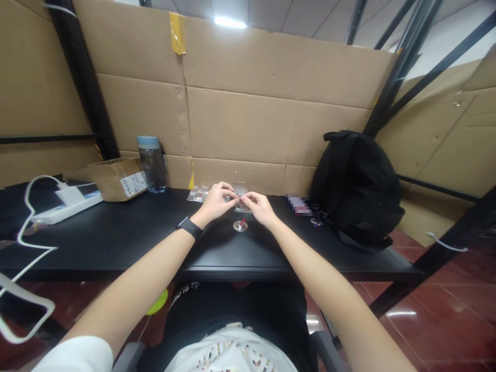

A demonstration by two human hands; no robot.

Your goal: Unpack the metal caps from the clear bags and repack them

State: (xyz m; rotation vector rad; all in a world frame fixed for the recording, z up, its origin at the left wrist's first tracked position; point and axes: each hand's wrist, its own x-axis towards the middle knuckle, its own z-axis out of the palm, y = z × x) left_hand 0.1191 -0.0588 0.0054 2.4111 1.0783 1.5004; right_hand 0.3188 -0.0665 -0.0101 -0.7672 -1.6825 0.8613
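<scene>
My left hand (219, 200), with a dark watch (189, 227) on its wrist, is closed in a pinch above the black table (151, 243). Facing it closely, my right hand (260, 206) also pinches, thumb against fingers. A small, thin, dark piece (238, 199) shows where the fingertips of both hands meet; its kind is too small to tell. Just below the hands lies a small round shiny disc (240, 227) with a red bit on it. Behind the hands is a clear plastic bag (241, 189), partly covered by them. Another small clear bag (197, 194) with reddish contents lies beside my left hand.
At the left are a white power strip (65, 207) with a cable, an open cardboard box (114, 181) and a water bottle (152, 165). A black backpack (354, 188) stands at the right, near keys (315, 222). Cardboard (240, 113) walls the back.
</scene>
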